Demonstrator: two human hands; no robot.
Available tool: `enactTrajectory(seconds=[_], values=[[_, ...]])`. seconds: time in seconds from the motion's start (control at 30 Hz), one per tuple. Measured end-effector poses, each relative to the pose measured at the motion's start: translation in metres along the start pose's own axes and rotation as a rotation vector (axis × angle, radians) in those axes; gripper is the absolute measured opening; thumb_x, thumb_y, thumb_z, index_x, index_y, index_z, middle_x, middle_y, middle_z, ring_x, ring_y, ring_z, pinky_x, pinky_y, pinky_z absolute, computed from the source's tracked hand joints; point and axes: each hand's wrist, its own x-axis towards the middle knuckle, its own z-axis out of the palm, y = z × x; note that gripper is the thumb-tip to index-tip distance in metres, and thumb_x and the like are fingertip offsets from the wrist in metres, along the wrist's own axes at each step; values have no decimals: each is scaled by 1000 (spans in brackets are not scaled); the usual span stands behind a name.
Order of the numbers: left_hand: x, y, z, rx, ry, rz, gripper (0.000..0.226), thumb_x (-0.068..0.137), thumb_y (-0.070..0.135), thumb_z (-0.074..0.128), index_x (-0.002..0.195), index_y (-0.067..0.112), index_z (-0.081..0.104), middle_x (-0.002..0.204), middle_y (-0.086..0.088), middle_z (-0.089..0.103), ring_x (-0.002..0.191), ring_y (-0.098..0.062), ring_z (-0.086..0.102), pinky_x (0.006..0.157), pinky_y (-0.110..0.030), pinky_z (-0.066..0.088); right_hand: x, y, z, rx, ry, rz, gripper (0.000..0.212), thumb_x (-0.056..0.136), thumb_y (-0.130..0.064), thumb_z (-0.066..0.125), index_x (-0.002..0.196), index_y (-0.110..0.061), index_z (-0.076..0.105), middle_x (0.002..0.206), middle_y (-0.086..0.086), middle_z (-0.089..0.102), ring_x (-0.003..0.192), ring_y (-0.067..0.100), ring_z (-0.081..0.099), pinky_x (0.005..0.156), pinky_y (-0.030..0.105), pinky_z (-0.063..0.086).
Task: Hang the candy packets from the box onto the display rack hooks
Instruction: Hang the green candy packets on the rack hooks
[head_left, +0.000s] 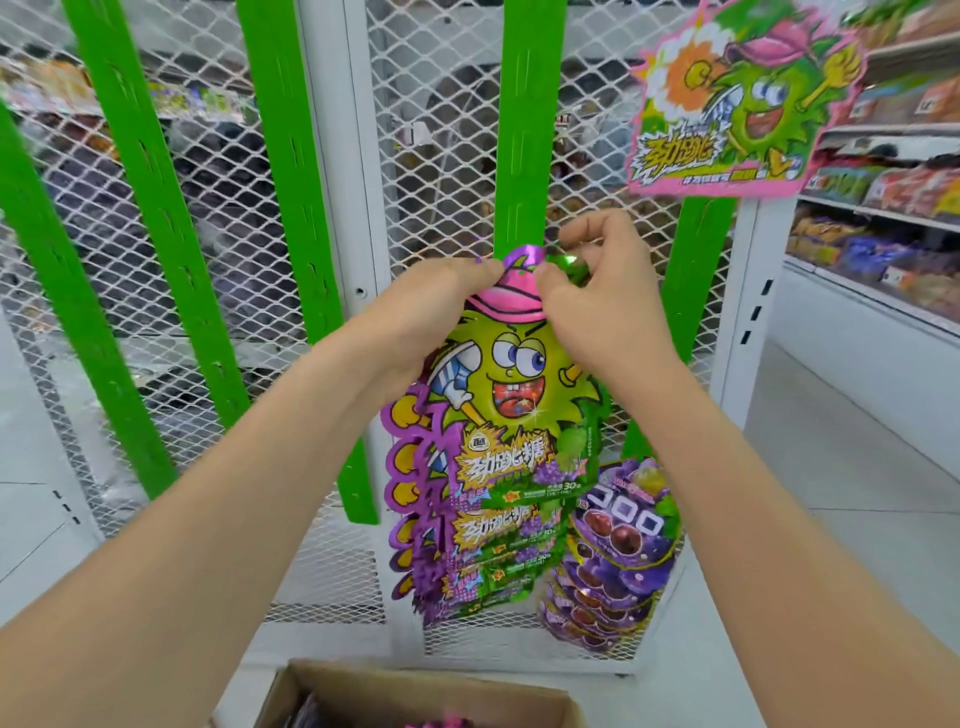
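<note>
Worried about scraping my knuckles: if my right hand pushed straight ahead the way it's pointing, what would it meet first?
Probably the green slotted strip just behind the candy packet that your right hand pinches, then the white mesh panel; depth is hard to judge.

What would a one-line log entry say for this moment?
candy packet: held up at green strip | left hand: pinches its top | right hand: pinches its top | hook: hidden | box: open, below
</note>
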Motion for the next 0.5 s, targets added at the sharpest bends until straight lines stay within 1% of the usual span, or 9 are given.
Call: enactTrajectory(seconds=[0.03,0.1,0.13,0.17,0.27,0.37,0.43,0.47,0.5], values=[[-2,-2,-1,2,-3,20,33,93,45,68,108,18,80,107,-9,81,102,-31,77,107,-54,55,-4,3,1,-7,-12,5,25,92,-23,69,111,-26,54,98,-8,64,76,8,53,73,29,40],[-4,-8,-3,48,11,67,56,80,58,72,123,22,77,123,-1,78,119,-26,71,113,-52,49,-12,9,3,-27,-41,5,23,93,-24,69,111,-28,56,99,-6,68,79,10,56,75,28,40],[-5,-9,-3,80,22,90,58,82,61,71,128,25,74,128,2,76,124,-23,68,115,-50,48,-16,11,3,-42,-50,-4,21,94,-24,69,110,-29,58,99,-7,70,82,9,59,77,27,41],[-8,-10,-2,105,35,108,51,90,58,68,130,26,73,130,4,74,126,-21,67,116,-48,47,-19,12,4,-56,-49,-15,19,95,-24,69,110,-28,60,99,-8,71,86,8,62,78,26,41],[-8,-11,-3,162,26,171,25,106,42,57,117,29,76,120,5,78,119,-20,70,114,-47,49,-25,8,1,-62,-10,-61,19,95,-25,71,112,-26,63,105,-14,72,99,6,67,84,30,49],[-7,-12,-5,218,3,244,34,108,41,50,104,19,76,100,0,79,97,-21,73,102,-51,55,-26,6,-2,-87,1,-112,19,95,-27,72,112,-27,63,105,-18,70,100,5,66,89,37,54],[-7,-18,-5,417,95,361,36,109,43,47,105,15,71,84,0,66,76,-17,60,84,-41,53,-30,10,-1,-124,-4,-130,23,94,-28,74,113,-26,62,99,-20,66,94,7,64,88,39,54],[-8,-26,-5,564,183,437,32,108,43,48,110,18,68,87,3,65,79,-16,59,82,-40,49,-34,13,0,-148,3,-139,27,93,-29,76,115,-26,61,98,-21,63,94,8,63,89,38,53],[-11,-35,-4,711,286,517,28,107,43,50,120,24,65,100,5,68,93,-18,61,88,-42,48,-39,17,2,-177,26,-154,32,91,-29,78,117,-26,60,101,-19,62,97,10,62,91,39,53]])
